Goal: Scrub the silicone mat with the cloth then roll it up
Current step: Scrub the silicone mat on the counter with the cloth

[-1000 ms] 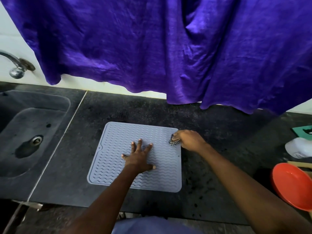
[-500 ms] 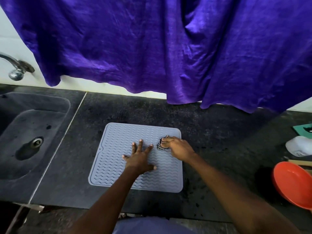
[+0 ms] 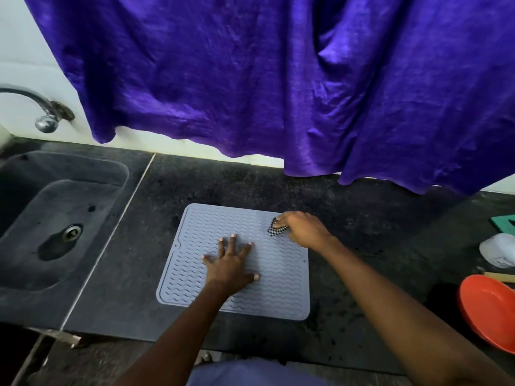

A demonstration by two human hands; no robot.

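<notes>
I have the mat [image 3: 237,263] lying flat on the counter [image 3: 362,218], about midway across it, with the sink [image 3: 55,218] set into the counter to its left and the tap [image 3: 41,112] on the wall behind the sink. My left hand [image 3: 228,266] lies spread on the mat's middle; my right hand [image 3: 303,228] sits at its far right corner, on the cloth [image 3: 276,229]. A curtain [image 3: 278,79] hangs behind. A bowl [image 3: 490,310] sits at the counter's right edge, a container [image 3: 498,253] just behind it.
</notes>
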